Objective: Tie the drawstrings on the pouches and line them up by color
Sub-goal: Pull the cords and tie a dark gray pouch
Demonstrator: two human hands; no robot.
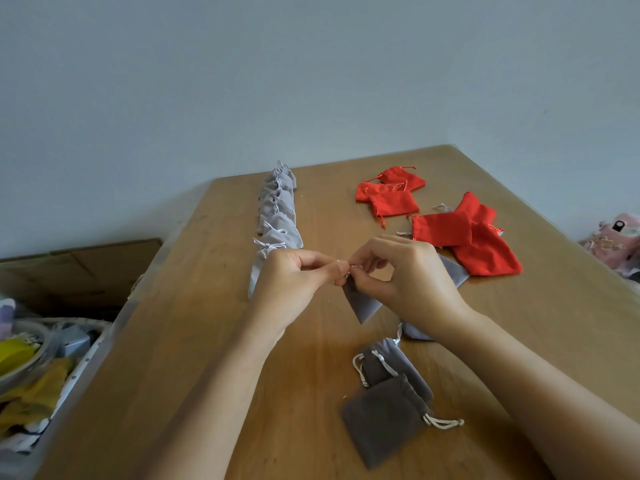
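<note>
1. Both hands meet over the middle of the table (pixel 194 358), fingertips touching.
2. The left hand (pixel 294 282) pinches the drawstring (pixel 348 270) of a light grey pouch (pixel 360 304) between thumb and forefinger; its other fingers curl in.
3. The right hand (pixel 408 275) pinches the same string from the other side, thumb and forefinger pressed together, the rest loosely bent (the knot is too small to make out).
4. The pouch hangs below the fingertips, its lower corner pointing toward the near edge.
5. A row (pixel 277 216) of tied light grey pouches runs from the far edge to the left hand, each overlapping the next.
6. Red pouches (pixel 450 223) lie heaped toward the far right corner.
7. 2 dark pouches (pixel 384 410) overlap near the near edge, just beside the right forearm.
</note>
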